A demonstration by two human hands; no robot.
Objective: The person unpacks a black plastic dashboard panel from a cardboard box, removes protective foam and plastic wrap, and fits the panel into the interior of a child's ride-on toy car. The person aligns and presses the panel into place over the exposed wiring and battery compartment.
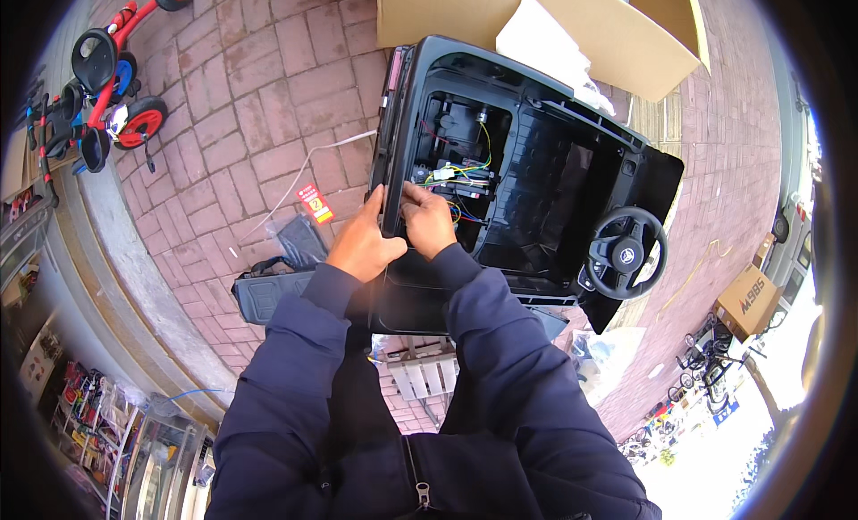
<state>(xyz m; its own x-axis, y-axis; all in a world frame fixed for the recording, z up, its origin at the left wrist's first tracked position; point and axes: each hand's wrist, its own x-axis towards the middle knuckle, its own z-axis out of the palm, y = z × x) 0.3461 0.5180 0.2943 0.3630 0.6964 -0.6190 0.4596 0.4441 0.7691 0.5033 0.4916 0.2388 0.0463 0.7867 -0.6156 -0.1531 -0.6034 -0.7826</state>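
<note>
A black ride-on toy car body [550, 198] sits in front of me, with its steering wheel [626, 254] on the right. My left hand [362, 241] grips the upright rear panel [394, 145] at the car's left end, its fingers lying along the outer face. Just across that panel, my right hand [427, 222] is closed, its fingers curled against the inner side. Whatever its fingertips pinch is hidden. Coloured wires [465, 173] with a white connector [443, 174] lie in the exposed bay beyond my right hand.
An open cardboard box [572, 20] stands behind the car. A dark grey plastic part [268, 295], a clear bag [302, 241] and a red-and-yellow card [315, 204] lie on the paving at left. A red tricycle [112, 82] stands farther left. A slatted stool [422, 377] is below the car.
</note>
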